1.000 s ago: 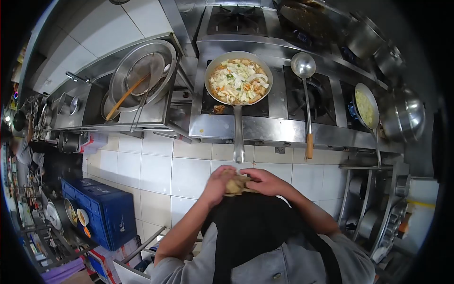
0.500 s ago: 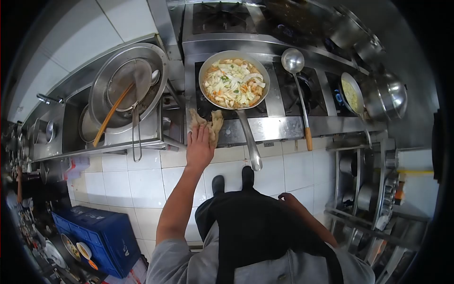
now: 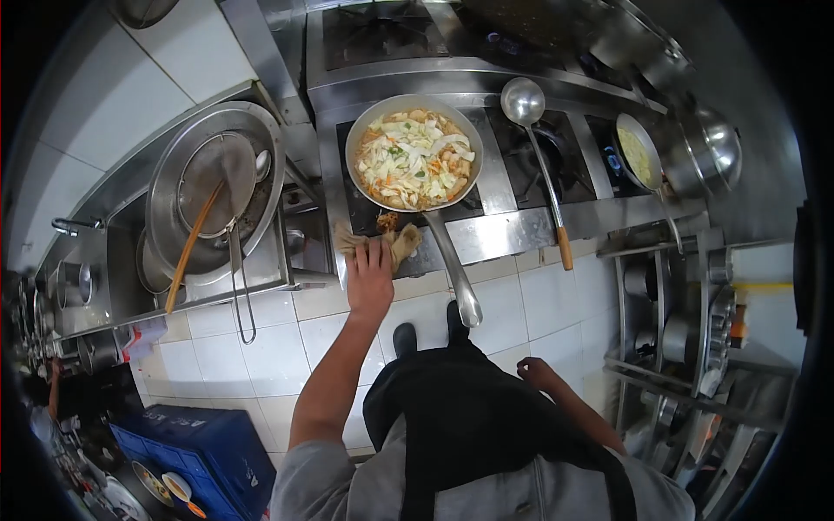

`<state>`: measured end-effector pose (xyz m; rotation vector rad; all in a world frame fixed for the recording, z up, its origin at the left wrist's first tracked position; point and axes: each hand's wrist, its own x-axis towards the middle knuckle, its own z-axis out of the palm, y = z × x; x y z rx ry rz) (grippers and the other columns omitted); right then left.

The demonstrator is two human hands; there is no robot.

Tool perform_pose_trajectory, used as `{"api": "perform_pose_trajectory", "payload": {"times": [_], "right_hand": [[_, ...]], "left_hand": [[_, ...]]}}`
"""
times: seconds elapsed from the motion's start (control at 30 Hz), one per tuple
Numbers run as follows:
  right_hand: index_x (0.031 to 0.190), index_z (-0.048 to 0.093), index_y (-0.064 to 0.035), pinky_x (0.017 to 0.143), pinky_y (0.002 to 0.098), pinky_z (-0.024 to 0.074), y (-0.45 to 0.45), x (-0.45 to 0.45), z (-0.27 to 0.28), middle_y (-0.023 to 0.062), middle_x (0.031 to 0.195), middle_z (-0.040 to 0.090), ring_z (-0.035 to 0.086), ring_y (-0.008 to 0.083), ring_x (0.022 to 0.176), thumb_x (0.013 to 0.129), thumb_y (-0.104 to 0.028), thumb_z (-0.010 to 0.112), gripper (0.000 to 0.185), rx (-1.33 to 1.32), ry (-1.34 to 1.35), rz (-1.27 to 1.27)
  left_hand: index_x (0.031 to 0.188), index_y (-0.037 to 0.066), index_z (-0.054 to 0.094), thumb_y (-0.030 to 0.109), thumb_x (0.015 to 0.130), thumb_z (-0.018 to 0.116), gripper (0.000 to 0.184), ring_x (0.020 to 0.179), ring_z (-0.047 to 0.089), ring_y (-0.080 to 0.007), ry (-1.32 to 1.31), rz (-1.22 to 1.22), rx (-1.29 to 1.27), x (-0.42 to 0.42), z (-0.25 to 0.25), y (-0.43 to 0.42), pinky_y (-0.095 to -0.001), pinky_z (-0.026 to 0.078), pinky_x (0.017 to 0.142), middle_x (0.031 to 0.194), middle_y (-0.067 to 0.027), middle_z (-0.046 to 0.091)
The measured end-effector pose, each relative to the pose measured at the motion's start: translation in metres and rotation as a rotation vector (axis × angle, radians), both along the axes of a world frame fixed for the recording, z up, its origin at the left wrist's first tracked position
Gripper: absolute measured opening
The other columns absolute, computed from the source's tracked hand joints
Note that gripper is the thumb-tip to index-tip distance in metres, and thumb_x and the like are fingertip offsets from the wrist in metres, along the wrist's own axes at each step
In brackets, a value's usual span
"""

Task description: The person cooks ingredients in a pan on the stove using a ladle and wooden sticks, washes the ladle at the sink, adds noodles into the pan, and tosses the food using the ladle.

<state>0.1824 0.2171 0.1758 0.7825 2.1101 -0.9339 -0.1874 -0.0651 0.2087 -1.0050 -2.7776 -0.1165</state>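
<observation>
My left hand point(image 3: 369, 280) is closed over a crumpled tan cloth point(image 3: 405, 246), pressing it on the steel front edge of the stove point(image 3: 497, 240). Just behind the cloth lies a small brown patch of food scraps point(image 3: 387, 221). Beyond that, a frying pan point(image 3: 354, 178) full of shredded cabbage, carrot and other pieces point(image 3: 415, 156) sits on a burner, its long metal handle point(image 3: 453, 271) pointing toward me. My right hand point(image 3: 537, 372) hangs by my side over the floor, fingers curled, with nothing visible in it.
A ladle point(image 3: 543, 156) with a wooden end lies across the middle burner. To its right, a smaller pan point(image 3: 639, 149) sits by a blue flame. At left, a large basin point(image 3: 159, 187) holds a strainer point(image 3: 208, 195) and chopsticks point(image 3: 193, 247). A blue crate point(image 3: 195, 456) stands behind on the left.
My left hand has drawn the cloth slightly toward me, and the brown scraps now show behind it. The whole view has shifted a little. My right hand stays low at my side.
</observation>
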Motion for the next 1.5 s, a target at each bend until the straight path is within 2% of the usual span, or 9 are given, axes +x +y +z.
{"api": "perform_pose_trajectory", "payload": {"times": [0.1, 0.27, 0.33, 0.37, 0.67, 0.9, 1.1, 1.27, 1.5], "right_hand": [[0.103, 0.065, 0.0012, 0.076, 0.0375, 0.0508, 0.000, -0.003, 0.004, 0.0206, 0.091, 0.066, 0.064, 0.0275, 0.083, 0.084, -0.025, 0.058, 0.033, -0.035, 0.074, 0.057], [0.103, 0.065, 0.0013, 0.070, 0.0353, 0.0513, 0.003, -0.011, 0.006, 0.0184, 0.087, 0.067, 0.065, 0.0244, 0.077, 0.083, -0.023, 0.057, 0.032, 0.032, 0.124, 0.151], [0.104, 0.065, 0.0008, 0.068, 0.0333, 0.0508, 0.001, -0.009, 0.003, 0.0155, 0.086, 0.067, 0.063, 0.0203, 0.074, 0.083, -0.022, 0.058, 0.031, -0.013, 0.113, -0.047], [0.096, 0.067, 0.0012, 0.073, 0.0354, 0.0514, -0.002, -0.005, 0.004, 0.0195, 0.086, 0.067, 0.066, 0.0273, 0.077, 0.081, -0.023, 0.058, 0.030, -0.042, 0.043, -0.191], [0.094, 0.067, 0.0009, 0.070, 0.0343, 0.0517, 0.015, 0.067, -0.014, 0.0153, 0.083, 0.068, 0.065, 0.0207, 0.075, 0.083, -0.021, 0.060, 0.025, -0.082, 0.039, -0.192], [0.094, 0.066, 0.0019, 0.072, 0.0345, 0.0517, 0.032, 0.085, -0.030, 0.0159, 0.085, 0.069, 0.064, 0.0208, 0.078, 0.083, -0.023, 0.063, 0.027, -0.096, -0.005, -0.190], [0.096, 0.066, 0.0016, 0.072, 0.0345, 0.0514, 0.035, 0.038, -0.033, 0.0166, 0.086, 0.069, 0.064, 0.0203, 0.078, 0.084, -0.024, 0.063, 0.028, -0.058, 0.099, -0.070], [0.097, 0.066, 0.0011, 0.070, 0.0339, 0.0514, 0.029, 0.018, -0.027, 0.0165, 0.084, 0.068, 0.064, 0.0198, 0.077, 0.084, -0.022, 0.062, 0.027, -0.115, 0.131, -0.192], [0.096, 0.067, 0.0007, 0.071, 0.0327, 0.0520, 0.033, 0.028, -0.017, 0.0160, 0.085, 0.069, 0.065, 0.0198, 0.078, 0.083, -0.021, 0.061, 0.026, -0.069, 0.081, -0.170]], "left_hand": [[0.113, 0.006, 0.057, 0.017, 0.080, 0.055, 0.035, 0.099, 0.048, -0.0265, -0.012, 0.094, -0.004, -0.036, 0.003, 0.029, -0.0376, 0.039, 0.084, 0.105, -0.0100, 0.051], [0.116, 0.006, 0.058, 0.015, 0.079, 0.057, 0.038, 0.098, 0.049, -0.0270, 0.018, 0.067, 0.030, 0.015, -0.004, -0.009, -0.0379, 0.040, 0.086, 0.104, -0.0093, 0.051], [0.118, 0.007, 0.057, 0.015, 0.077, 0.059, 0.042, 0.098, 0.050, -0.0289, -0.117, 0.049, 0.127, 0.032, -0.005, -0.032, -0.0412, 0.042, 0.086, 0.104, -0.0100, 0.052], [0.118, 0.007, 0.057, 0.015, 0.077, 0.059, 0.042, 0.098, 0.050, -0.0289, -0.110, 0.042, 0.124, 0.030, -0.005, -0.037, -0.0412, 0.042, 0.086, 0.104, -0.0100, 0.052], [0.118, 0.006, 0.056, 0.011, 0.079, 0.058, 0.039, 0.097, 0.051, -0.0364, -0.204, 0.328, 0.418, 0.019, 0.006, -0.036, -0.0448, 0.046, 0.081, 0.110, -0.0146, 0.054], [0.114, 0.007, 0.059, 0.011, 0.078, 0.058, 0.036, 0.098, 0.052, -0.0333, -0.137, 0.143, 0.204, 0.031, 0.002, -0.032, -0.0418, 0.046, 0.085, 0.123, -0.0073, 0.055], [0.104, 0.005, 0.062, 0.010, 0.077, 0.058, 0.029, 0.093, 0.055, -0.0319, -0.279, 0.069, 0.302, 0.037, 0.016, -0.049, -0.0407, 0.048, 0.082, 0.107, -0.0093, 0.062], [0.100, 0.004, 0.062, 0.005, 0.075, 0.061, 0.026, 0.090, 0.055, -0.0352, -0.035, 0.289, 0.568, 0.029, 0.059, -0.054, -0.0419, 0.048, 0.083, 0.099, -0.0118, 0.063], [0.128, 0.000, 0.047, 0.013, 0.085, 0.053, 0.045, 0.112, 0.046, -0.0358, -0.155, 0.045, 0.110, 0.025, 0.007, -0.035, -0.0431, 0.039, 0.097, 0.136, -0.0125, 0.046]]}}
